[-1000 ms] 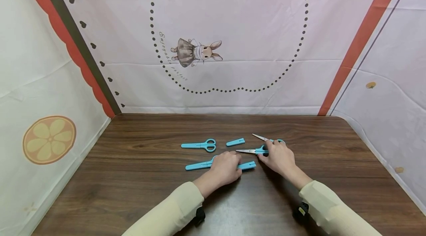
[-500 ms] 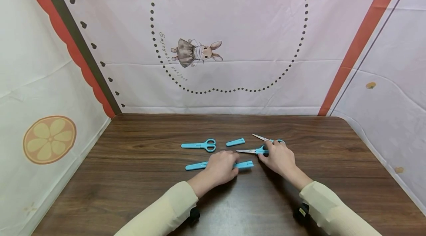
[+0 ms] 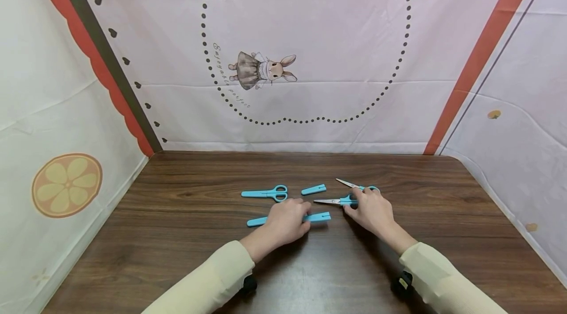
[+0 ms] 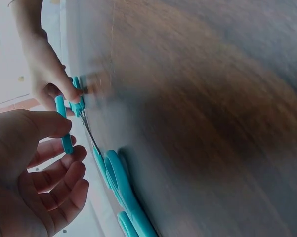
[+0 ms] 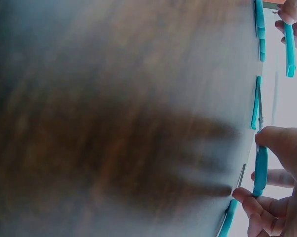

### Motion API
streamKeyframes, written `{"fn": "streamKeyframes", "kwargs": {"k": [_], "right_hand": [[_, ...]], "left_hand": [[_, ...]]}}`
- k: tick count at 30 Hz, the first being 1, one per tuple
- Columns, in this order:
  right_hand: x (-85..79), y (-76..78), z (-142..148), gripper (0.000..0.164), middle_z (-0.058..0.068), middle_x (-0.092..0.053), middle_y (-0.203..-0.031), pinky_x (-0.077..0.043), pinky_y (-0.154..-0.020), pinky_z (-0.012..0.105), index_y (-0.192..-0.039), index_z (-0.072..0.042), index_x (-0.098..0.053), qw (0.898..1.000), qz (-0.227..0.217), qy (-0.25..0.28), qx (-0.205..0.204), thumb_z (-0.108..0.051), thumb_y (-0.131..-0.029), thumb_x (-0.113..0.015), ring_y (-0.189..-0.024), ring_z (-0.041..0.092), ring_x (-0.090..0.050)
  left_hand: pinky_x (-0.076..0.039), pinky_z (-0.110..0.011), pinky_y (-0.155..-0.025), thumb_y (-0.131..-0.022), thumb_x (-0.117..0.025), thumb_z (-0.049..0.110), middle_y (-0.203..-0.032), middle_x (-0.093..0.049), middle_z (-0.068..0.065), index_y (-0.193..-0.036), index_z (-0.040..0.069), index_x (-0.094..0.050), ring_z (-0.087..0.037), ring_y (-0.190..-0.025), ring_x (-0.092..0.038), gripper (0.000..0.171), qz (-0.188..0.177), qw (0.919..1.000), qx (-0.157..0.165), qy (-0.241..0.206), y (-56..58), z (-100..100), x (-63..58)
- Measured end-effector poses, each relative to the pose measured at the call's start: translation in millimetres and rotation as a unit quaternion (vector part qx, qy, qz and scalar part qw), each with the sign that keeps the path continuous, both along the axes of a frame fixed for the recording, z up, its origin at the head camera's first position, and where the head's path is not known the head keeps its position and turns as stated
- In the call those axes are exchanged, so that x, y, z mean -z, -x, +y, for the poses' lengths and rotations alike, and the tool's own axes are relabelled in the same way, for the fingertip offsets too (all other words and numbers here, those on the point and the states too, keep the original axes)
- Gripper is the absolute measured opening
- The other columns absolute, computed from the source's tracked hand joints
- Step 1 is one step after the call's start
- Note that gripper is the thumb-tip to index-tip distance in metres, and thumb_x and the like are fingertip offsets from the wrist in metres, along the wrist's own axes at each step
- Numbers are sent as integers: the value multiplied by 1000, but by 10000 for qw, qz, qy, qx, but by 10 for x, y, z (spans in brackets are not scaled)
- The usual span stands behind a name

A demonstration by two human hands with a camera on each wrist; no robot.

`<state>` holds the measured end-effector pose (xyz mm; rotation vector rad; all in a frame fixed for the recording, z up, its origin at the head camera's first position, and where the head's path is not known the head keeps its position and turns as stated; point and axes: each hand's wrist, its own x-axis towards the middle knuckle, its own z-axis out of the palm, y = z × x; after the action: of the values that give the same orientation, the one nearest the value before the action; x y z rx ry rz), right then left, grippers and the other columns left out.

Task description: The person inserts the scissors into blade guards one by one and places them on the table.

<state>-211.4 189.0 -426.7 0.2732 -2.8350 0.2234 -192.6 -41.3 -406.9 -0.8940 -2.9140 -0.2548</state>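
My left hand (image 3: 285,220) pinches a light-blue scissors cover (image 3: 320,217) between thumb and fingers. In the left wrist view that cover (image 4: 61,107) is raised off the table. Right of it, my right hand (image 3: 372,208) grips the blue handles of a pair of scissors (image 3: 347,200), whose bare blades point left toward the cover. Just behind them lies a second pair of bare scissors (image 3: 350,184), its handles partly behind the right fingers. A pair in its cover (image 3: 257,222) lies beneath my left hand, which hides its handles in the head view.
Another covered pair of scissors (image 3: 259,194) lies farther back on the left. A loose blue cover (image 3: 313,189) rests between it and the bare blades. All lie on a brown wooden table (image 3: 177,235), with a printed cloth (image 3: 336,58) hanging behind.
My left hand has drawn leftward with the cover, widening its distance from the scissors blades. My right hand stays in place with its scissors.
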Motion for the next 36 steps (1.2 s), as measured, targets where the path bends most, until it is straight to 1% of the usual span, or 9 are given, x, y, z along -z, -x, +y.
{"fn": "streamKeyframes", "kwargs": {"k": [7, 13, 16, 22, 28, 31, 36], "right_hand": [[0, -11, -4, 41, 7, -61, -78, -41, -41, 34, -104, -10, -63, 9999, 89, 65, -27, -38, -75, -71, -70, 26, -55], [18, -11, 9, 46, 9, -63, -81, -42, -42, 36, -107, -8, -62, 9997, 188, 146, -40, -40, -75, -70, -74, 27, -57], [22, -11, 11, 46, 8, -63, -81, -43, -43, 36, -106, -8, -62, 9995, 258, 166, -48, -41, -74, -70, -75, 27, -57], [17, -5, 3, 45, 6, -66, -81, -44, -44, 37, -102, -6, -65, 9982, 518, 275, -88, -39, -71, -71, -73, 27, -59], [4, -10, 0, 45, 6, -65, -79, -44, -44, 37, -99, -6, -66, 9977, 571, 366, -46, -39, -70, -72, -72, 26, -59], [-2, -15, -1, 42, 5, -64, -77, -44, -46, 38, -96, -7, -66, 9971, 658, 369, -80, -39, -70, -72, -71, 25, -58], [-24, -24, -11, 40, 4, -64, -76, -44, -46, 39, -94, -8, -64, 9967, 705, 378, -120, -39, -69, -73, -72, 26, -58]], "left_hand": [[-37, -23, -43, -83, -65, 28, -84, -62, 5, -95, 19, -66, -10, -65, -55, 14, 101, 9999, -43, -92, 1, -71, -27], [-38, -22, -45, -83, -66, 27, -91, -65, 5, -97, 19, -67, -12, -74, -59, 16, 157, 9995, -73, -256, 15, -141, -32], [-39, -22, -46, -83, -66, 27, -90, -65, 5, -97, 20, -67, -13, -75, -60, 16, 166, 9994, -112, -276, 29, -180, -25], [-37, -20, -45, -83, -66, 27, -82, -60, 5, -97, 19, -67, -9, -65, -54, 16, 186, 9993, -187, -276, 38, -266, -21], [-33, -20, -40, -84, -65, 24, -79, -60, 4, -96, 17, -68, -5, -55, -44, 14, 228, 9985, -186, -463, 52, -341, -23], [-33, -20, -40, -84, -65, 24, -81, -61, 3, -96, 17, -68, -5, -54, -43, 14, 261, 9980, -217, -529, 67, -373, -27], [-34, -19, -43, -83, -67, 25, -82, -63, 4, -96, 18, -69, -5, -58, -46, 15, 354, 9972, -278, -600, 89, -421, -27]]}}
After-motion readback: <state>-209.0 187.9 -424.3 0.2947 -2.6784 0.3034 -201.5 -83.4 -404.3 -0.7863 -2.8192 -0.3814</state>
